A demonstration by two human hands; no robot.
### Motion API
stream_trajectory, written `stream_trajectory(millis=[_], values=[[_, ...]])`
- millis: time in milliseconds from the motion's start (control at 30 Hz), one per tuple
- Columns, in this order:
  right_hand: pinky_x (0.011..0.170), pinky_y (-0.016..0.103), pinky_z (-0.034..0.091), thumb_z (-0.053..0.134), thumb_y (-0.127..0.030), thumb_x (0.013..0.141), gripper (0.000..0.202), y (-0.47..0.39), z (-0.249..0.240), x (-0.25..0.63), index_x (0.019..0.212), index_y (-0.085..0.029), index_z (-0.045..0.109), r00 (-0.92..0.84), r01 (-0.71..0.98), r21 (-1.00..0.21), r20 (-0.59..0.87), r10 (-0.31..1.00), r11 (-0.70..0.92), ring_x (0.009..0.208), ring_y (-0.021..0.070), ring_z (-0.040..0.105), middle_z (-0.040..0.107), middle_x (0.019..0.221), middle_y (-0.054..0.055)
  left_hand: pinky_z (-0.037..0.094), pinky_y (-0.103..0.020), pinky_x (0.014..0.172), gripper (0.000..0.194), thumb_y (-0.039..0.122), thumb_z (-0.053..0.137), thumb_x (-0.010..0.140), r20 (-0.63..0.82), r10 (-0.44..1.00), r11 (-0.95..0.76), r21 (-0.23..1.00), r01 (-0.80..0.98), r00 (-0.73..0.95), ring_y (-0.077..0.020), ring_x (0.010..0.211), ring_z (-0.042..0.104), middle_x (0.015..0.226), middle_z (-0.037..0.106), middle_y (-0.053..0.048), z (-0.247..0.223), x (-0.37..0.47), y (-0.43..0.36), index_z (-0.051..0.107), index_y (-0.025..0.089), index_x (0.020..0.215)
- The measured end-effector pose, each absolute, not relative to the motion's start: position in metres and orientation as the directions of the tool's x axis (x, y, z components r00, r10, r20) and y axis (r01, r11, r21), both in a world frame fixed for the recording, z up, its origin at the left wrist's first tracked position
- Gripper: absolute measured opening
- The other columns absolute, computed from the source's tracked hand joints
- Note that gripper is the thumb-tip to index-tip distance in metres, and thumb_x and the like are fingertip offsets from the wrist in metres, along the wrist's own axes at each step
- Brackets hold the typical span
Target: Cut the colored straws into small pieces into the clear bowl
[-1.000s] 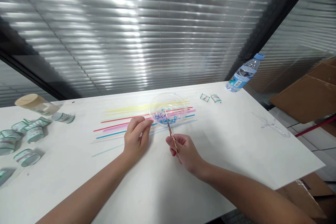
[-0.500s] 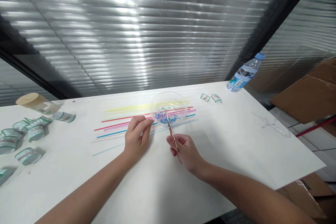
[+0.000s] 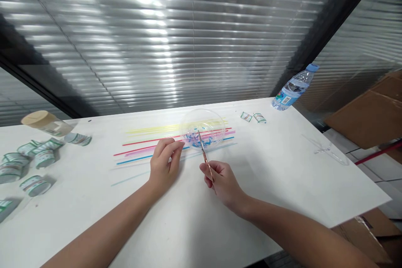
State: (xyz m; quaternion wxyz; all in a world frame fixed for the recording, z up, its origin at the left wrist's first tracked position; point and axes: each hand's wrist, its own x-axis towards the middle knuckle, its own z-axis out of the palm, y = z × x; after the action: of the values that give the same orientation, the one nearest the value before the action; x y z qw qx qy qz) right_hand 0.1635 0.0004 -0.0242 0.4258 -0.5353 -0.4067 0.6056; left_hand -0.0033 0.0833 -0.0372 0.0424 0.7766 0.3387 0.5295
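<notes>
While my left hand [image 3: 165, 160] pinched narrowly, my right hand [image 3: 223, 184] held slim copper-handled metal scissors [image 3: 204, 154] mid-frame, likely light, handles [image 3: 207, 162] safest.

A: Any readable text?
B: None. Bottle [image 3: 294, 88], between 2 and 3 o'clock, is showing a blue label [image 3: 286, 98] with a barcode [image 3: 286, 100]; digits aren't resolving.
A: Curled pieces [image 3: 35, 186], between 8 and 9?
B: Print is blurring, nothing legible.
</notes>
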Motion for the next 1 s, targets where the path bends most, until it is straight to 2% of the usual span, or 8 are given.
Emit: stream_trajectory(millis=[300,633,1000], values=[[0.047,0.018,0.018,0.054,-0.077,0.073,0.067,-0.0005,-0.0206,0.1641,0.06,-0.013,0.039,-0.13,-0.078,-0.942,-0.316,0.94,-0.328,0.048,0.0011,0.026,0.037,0.056,-0.003,0.048,-0.022,0.062,0.02,0.006,0.057,0.086,0.799,0.569,-0.766,0.428,0.479,0.195,-0.0106,0.077,0.056,0.087,0.059,-0.003,-0.0396,-0.0038,0.0835,0.063,0.019,0.099],[0.048,0.018,0.019,0.056,-0.074,0.074,0.064,-0.0008,-0.0242,0.1637,0.062,-0.013,0.039,-0.101,-0.106,-0.942,-0.309,0.946,-0.319,0.049,0.001,0.027,0.038,0.059,-0.003,0.049,-0.021,0.062,0.026,0.001,0.058,0.083,0.798,0.56,-0.787,0.431,0.44,0.22,-0.0097,0.075,0.056,0.087,0.061,-0.003,-0.0375,-0.0041,0.0814,0.063,0.018,0.101],[0.047,0.018,0.02,0.054,-0.075,0.075,0.064,-0.0006,-0.0233,0.1631,0.062,-0.014,0.037,-0.08,-0.092,-0.947,-0.3,0.951,-0.307,0.048,0.0013,0.027,0.038,0.057,-0.003,0.049,-0.023,0.062,0.021,0.004,0.057,0.085,0.812,0.543,-0.789,0.405,0.462,0.214,-0.0103,0.075,0.056,0.086,0.06,-0.003,-0.037,-0.0031,0.0822,0.063,0.018,0.099]])
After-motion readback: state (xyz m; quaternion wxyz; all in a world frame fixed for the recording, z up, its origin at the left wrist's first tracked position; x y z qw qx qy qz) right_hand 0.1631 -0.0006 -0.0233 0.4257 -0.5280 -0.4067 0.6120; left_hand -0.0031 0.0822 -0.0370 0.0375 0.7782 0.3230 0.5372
